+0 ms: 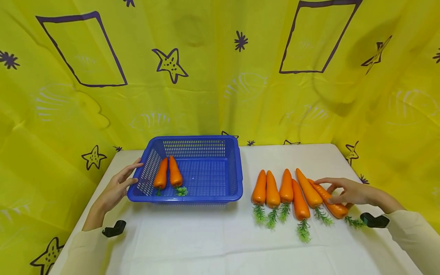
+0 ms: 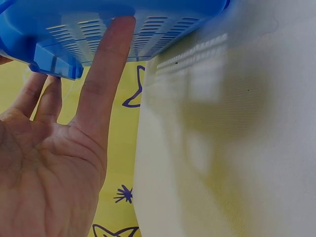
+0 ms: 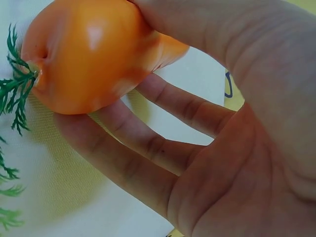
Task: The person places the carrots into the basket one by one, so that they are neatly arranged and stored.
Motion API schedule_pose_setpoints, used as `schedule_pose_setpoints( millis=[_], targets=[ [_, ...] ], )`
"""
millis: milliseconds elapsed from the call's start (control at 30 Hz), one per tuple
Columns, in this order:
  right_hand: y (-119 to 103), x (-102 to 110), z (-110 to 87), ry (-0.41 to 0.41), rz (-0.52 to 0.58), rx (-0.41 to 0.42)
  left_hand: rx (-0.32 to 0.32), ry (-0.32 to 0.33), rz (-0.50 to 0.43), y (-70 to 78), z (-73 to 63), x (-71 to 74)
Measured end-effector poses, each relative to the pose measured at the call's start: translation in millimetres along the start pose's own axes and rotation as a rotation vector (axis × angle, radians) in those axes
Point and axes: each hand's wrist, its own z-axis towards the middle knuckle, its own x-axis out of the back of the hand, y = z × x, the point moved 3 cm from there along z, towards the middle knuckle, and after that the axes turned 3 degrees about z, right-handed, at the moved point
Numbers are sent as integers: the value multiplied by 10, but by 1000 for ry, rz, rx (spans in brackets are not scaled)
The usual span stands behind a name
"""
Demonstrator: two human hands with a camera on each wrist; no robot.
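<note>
At the right end of a row of carrots, my right hand [image 1: 352, 191] grips the last carrot [image 1: 338, 210], thumb on one side and fingers on the other. The right wrist view shows this carrot [image 3: 94, 54] up close, its thick end and green top toward the left. My left hand [image 1: 115, 189] touches the left side of a blue plastic basket [image 1: 187, 198] with fairly straight fingers. In the left wrist view, the thumb lies against the basket's slotted outer wall [image 2: 163, 24]. Two carrots [image 1: 175, 173] lie inside the basket, at its left.
Several more carrots [image 1: 286, 187] lie side by side on the white tabletop [image 1: 178, 240], their green tops toward me. A yellow curtain [image 1: 206, 103] with dark drawings hangs behind the table and along both sides.
</note>
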Motion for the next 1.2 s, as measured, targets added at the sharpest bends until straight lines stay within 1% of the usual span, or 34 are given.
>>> schedule_pose_setpoints(
  millis=[233,467,767,1000,1133,1200],
  targets=[
    [1,-7,-10,6,1,1,-24,-9,-28,11,-3,-18],
    [-8,-5,-6,14,-24,-2,-54,-15,-55,13,-15,-19],
    [-55,-9,-8,-3,-18,19,-47,-14,-59,12,-11,-14],
    [-133,67,-36,8,-40,64,-61,-21,-83,-1,-15,-7],
    [-204,124,-63,11,-23,86,-64,-24,-75,-8,-14,-7],
    [-252,156,-72,14,-13,85,-63,-23,-67,-7,-10,-2]
  ],
)
